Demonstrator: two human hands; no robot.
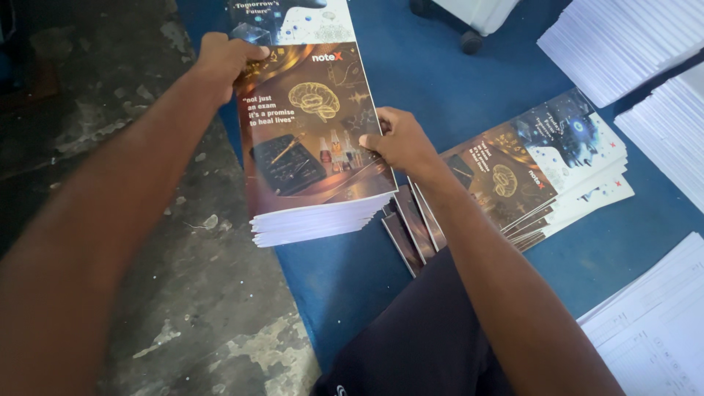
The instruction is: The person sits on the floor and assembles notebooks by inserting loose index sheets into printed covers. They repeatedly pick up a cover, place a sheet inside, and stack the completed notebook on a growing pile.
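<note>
Now notebook stack (315,147), fingers (370,143) clasping both edges

From my feed I see a rough grey concrete floor (183,293) on the left, stained and flaking in pale patches. A deep blue floor mat (440,81) covers the rest, its edge running diagonally down the middle. At the top, a dark caster wheel (470,42) sits under a white piece of furniture (477,11). Daylight falls evenly from the right; the far left corner is dim.
</note>
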